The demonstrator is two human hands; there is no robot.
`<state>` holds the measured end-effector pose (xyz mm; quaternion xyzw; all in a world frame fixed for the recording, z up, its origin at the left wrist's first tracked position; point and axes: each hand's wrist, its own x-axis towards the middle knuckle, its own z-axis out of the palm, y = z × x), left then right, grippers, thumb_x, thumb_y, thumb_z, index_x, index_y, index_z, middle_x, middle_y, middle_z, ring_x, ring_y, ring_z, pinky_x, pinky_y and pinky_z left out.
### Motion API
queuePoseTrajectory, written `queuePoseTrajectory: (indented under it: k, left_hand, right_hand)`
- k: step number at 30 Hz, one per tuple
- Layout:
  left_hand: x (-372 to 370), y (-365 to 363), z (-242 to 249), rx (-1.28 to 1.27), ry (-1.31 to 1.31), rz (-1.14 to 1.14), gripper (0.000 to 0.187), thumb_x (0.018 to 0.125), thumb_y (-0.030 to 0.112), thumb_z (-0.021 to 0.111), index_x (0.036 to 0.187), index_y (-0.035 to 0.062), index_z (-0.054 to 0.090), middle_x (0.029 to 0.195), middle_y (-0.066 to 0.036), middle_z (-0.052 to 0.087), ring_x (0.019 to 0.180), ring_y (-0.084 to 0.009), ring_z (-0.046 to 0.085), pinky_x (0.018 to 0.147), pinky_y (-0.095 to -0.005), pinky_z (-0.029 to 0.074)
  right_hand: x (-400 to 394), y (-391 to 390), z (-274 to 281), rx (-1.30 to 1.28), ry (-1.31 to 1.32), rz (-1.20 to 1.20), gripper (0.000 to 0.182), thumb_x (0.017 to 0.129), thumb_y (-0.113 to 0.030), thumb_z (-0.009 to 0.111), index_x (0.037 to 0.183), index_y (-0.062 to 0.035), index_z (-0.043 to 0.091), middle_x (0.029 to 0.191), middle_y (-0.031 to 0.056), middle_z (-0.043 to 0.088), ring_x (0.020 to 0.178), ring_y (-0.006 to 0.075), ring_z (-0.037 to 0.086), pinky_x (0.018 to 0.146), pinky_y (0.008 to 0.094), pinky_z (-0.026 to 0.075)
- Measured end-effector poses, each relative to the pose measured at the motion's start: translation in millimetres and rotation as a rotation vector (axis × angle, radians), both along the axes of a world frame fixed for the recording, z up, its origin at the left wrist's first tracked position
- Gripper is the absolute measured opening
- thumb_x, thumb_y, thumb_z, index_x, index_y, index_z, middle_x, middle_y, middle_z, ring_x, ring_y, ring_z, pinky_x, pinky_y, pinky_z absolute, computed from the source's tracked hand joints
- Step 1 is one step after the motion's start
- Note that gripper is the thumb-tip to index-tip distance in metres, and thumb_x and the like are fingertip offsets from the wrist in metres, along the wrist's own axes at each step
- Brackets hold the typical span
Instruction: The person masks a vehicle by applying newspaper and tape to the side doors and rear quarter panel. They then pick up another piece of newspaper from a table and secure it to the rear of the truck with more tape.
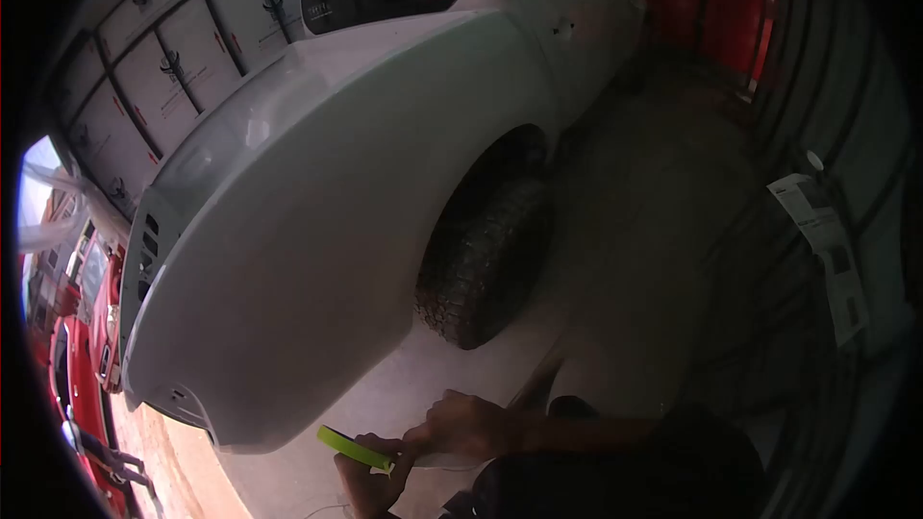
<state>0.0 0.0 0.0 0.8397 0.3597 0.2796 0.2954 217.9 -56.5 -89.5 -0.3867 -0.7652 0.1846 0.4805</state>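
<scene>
My left hand point(370, 485) is closed on a roll of bright yellow-green masking tape point(354, 448), low in the view. Right beside it, my right hand point(468, 426) has its fingers curled in, their tips meeting the left hand near the roll's right end. Whatever those right fingers pinch is too dark and small to make out. Ahead of both hands stands a pale grey pickup truck; its rear side panel point(317, 259) faces me, some way beyond the tape.
The truck's rear tyre point(481, 269) rests on the concrete floor point(577, 365). Masking paper point(819, 221) hangs on the dark ribbed wall at right. Panels marked with logos point(168, 67) line the back. Red vehicles point(87, 356) and another person's arm point(115, 459) show at far left.
</scene>
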Motion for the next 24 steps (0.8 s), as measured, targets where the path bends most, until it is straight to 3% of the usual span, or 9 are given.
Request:
queuePoseTrajectory:
  k: [2, 3, 5, 9, 12, 16, 19, 24]
  left_hand:
    - [8.9, 18.8, -1.1, -0.038, 0.051, 0.042, 0.021, 0.070, 0.007, 0.095, 0.081, 0.0012, 0.077, 0.071, -0.008, 0.074, 0.064, -0.0169, 0.069, 0.063, -0.0298, 0.054]
    - [88.2, -20.3, -36.4, -0.108, -0.052, -0.016, 0.021, 0.070, 0.007, 0.095, 0.080, 0.0014, 0.077, 0.072, -0.008, 0.074, 0.064, -0.0166, 0.069, 0.063, -0.0299, 0.054]
    - [117.4, -14.9, -31.3, -0.116, -0.026, -0.116, 0.022, 0.069, 0.006, 0.095, 0.079, 0.0017, 0.076, 0.073, -0.008, 0.074, 0.066, -0.0159, 0.069, 0.063, -0.0301, 0.054]
    - [168.4, -12.1, -35.4, -0.098, -0.161, -0.148, 0.024, 0.071, 0.003, 0.093, 0.079, 0.0001, 0.071, 0.074, -0.007, 0.069, 0.065, -0.0152, 0.063, 0.062, -0.0296, 0.050]
    - [226.3, -8.2, -19.5, -0.119, -0.257, -0.154, 0.026, 0.071, -0.006, 0.088, 0.077, 0.0009, 0.063, 0.073, -0.005, 0.064, 0.065, -0.0135, 0.057, 0.062, -0.0291, 0.046]
    - [308.4, 6.0, -11.0, -0.058, -0.379, -0.215, 0.028, 0.072, -0.007, 0.086, 0.082, 0.0011, 0.061, 0.075, -0.005, 0.061, 0.069, -0.0152, 0.055, 0.067, -0.0294, 0.044]
    - [377.1, 0.4, -5.9, -0.025, -0.456, -0.230, 0.027, 0.075, -0.005, 0.085, 0.087, 0.0012, 0.061, 0.078, -0.004, 0.061, 0.073, -0.0153, 0.055, 0.070, -0.0286, 0.043]
    - [486.1, -5.4, 14.1, -0.047, -0.426, -0.326, 0.024, 0.077, -0.002, 0.085, 0.088, 0.0012, 0.064, 0.082, -0.003, 0.062, 0.076, -0.0139, 0.055, 0.073, -0.0284, 0.044]
  right_hand:
    - [-0.1, 4.2, 11.2, -0.195, 0.078, -0.060, 0.092, 0.094, -0.035, 0.081, 0.168, -0.0195, 0.029, 0.093, 0.0083, 0.068, 0.088, 0.0233, 0.066, 0.087, 0.0393, 0.049]
    - [83.2, -47.1, 13.0, -0.327, 0.048, -0.105, 0.093, 0.093, -0.036, 0.082, 0.168, -0.0195, 0.029, 0.093, 0.0083, 0.068, 0.088, 0.0239, 0.066, 0.086, 0.0392, 0.049]
    - [110.4, -53.8, 32.0, -0.463, 0.233, -0.156, 0.095, 0.092, -0.036, 0.083, 0.168, -0.0196, 0.029, 0.093, 0.0084, 0.068, 0.088, 0.0249, 0.067, 0.084, 0.0390, 0.050]
    - [182.5, -64.9, 36.4, -0.614, 0.148, -0.184, 0.093, 0.089, -0.031, 0.084, 0.166, -0.0226, 0.033, 0.096, 0.0087, 0.069, 0.090, 0.0258, 0.065, 0.087, 0.0394, 0.051]
    - [249.9, -74.0, -8.1, -0.481, 0.028, -0.314, 0.091, 0.082, -0.023, 0.089, 0.161, -0.0236, 0.044, 0.094, 0.0079, 0.071, 0.090, 0.0263, 0.066, 0.090, 0.0431, 0.052]
    - [358.7, -95.5, -27.7, -0.512, 0.015, -0.432, 0.072, 0.081, -0.030, 0.090, 0.146, -0.0230, 0.061, 0.099, 0.0042, 0.071, 0.098, 0.0248, 0.063, 0.106, 0.0450, 0.042]
    - [447.9, -110.2, -31.1, -0.383, -0.048, -0.521, 0.070, 0.080, -0.032, 0.091, 0.143, -0.0239, 0.064, 0.097, 0.0024, 0.070, 0.097, 0.0234, 0.062, 0.106, 0.0417, 0.040]
    - [583.8, -125.0, -38.7, -0.469, 0.016, -0.575, 0.065, 0.076, -0.031, 0.093, 0.137, -0.0252, 0.069, 0.105, 0.0035, 0.069, 0.110, 0.0248, 0.058, 0.103, 0.0397, 0.043]
